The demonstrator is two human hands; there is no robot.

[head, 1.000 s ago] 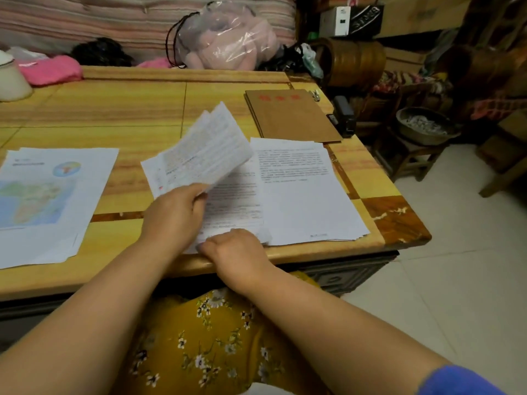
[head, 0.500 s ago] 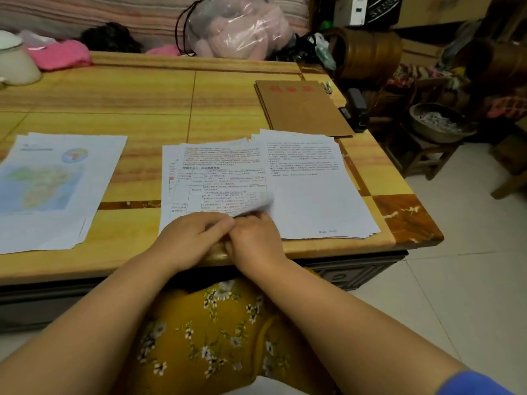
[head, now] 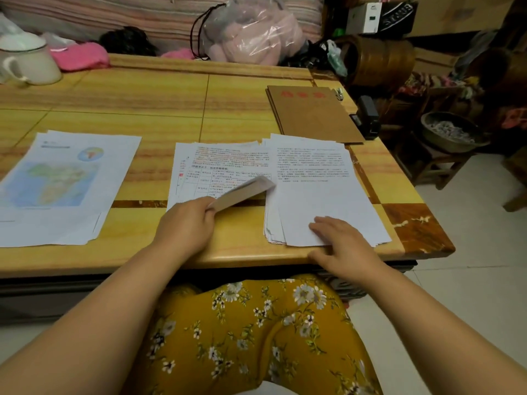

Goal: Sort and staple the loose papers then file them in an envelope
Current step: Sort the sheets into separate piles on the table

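While a curled white sheet (head: 242, 192) is pinched in the left hand (head: 185, 223) above the middle pile of printed pages (head: 219, 166) and the open right hand (head: 339, 240) lies flat on the right-hand white stack (head: 322, 195), sorting is judged underway, with stapling and the brown card envelope (head: 310, 112) yet to come.

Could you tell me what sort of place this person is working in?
Most likely a lived-in room at home, not an office: a striped mattress behind the table, a bagged pink plush toy, and a lidded mug.
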